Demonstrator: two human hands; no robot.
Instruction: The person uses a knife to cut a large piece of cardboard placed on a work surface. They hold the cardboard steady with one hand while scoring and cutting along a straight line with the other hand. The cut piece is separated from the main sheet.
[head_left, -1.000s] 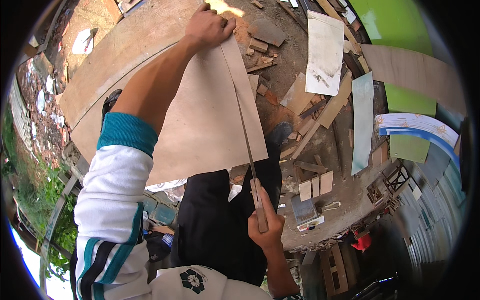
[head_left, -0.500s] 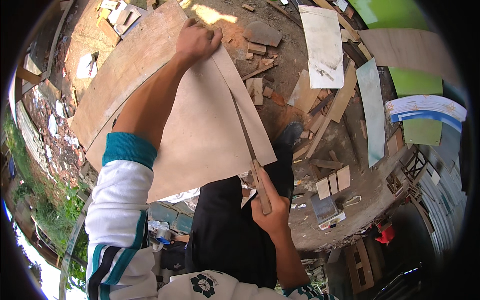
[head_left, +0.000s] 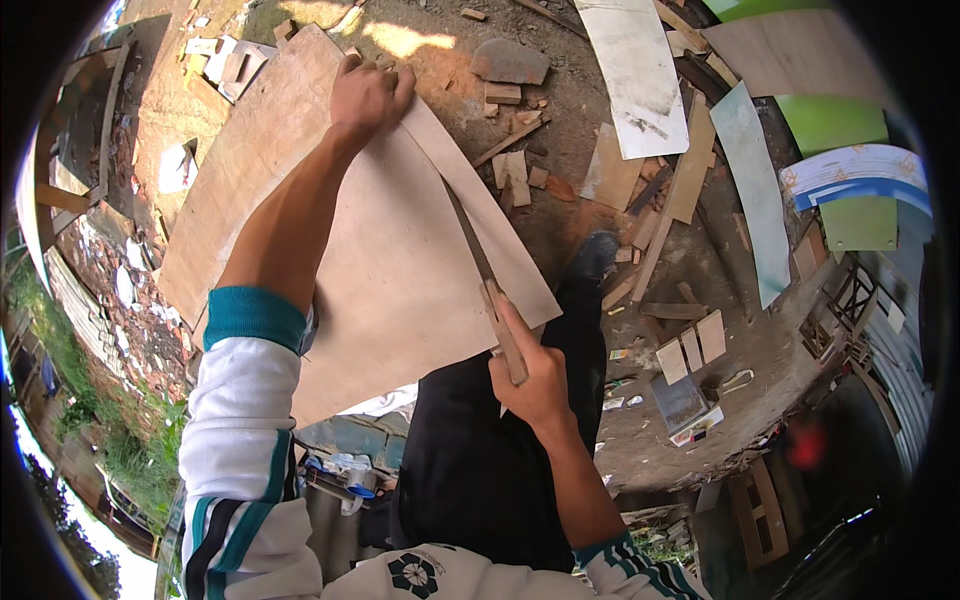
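Observation:
A large light-brown plywood sheet (head_left: 390,290) slants across in front of me, overlapping another plywood board (head_left: 245,140) on its left. My left hand (head_left: 370,98) is closed over the sheet's far edge, beside a thin cut line. My right hand (head_left: 535,385) wraps around the straight wooden handle of a handsaw (head_left: 506,340). Its long, narrow, dark blade lies along the slit between the sheet and a tapering plywood strip (head_left: 495,225) on the right. The blade's teeth are too small to make out.
My legs in black trousers (head_left: 465,450) are below the sheet, with one shoe (head_left: 597,253) to its right. Wood offcuts (head_left: 512,175) and a grey slab (head_left: 510,62) litter the dirt ground. Long panels (head_left: 640,85) lie to the right. A blue-and-white cup (head_left: 360,483) is at lower left.
My right hand and the saw have moved up and slightly left, away from my body. My left hand keeps its hold on the sheet. The whole view has shifted somewhat.

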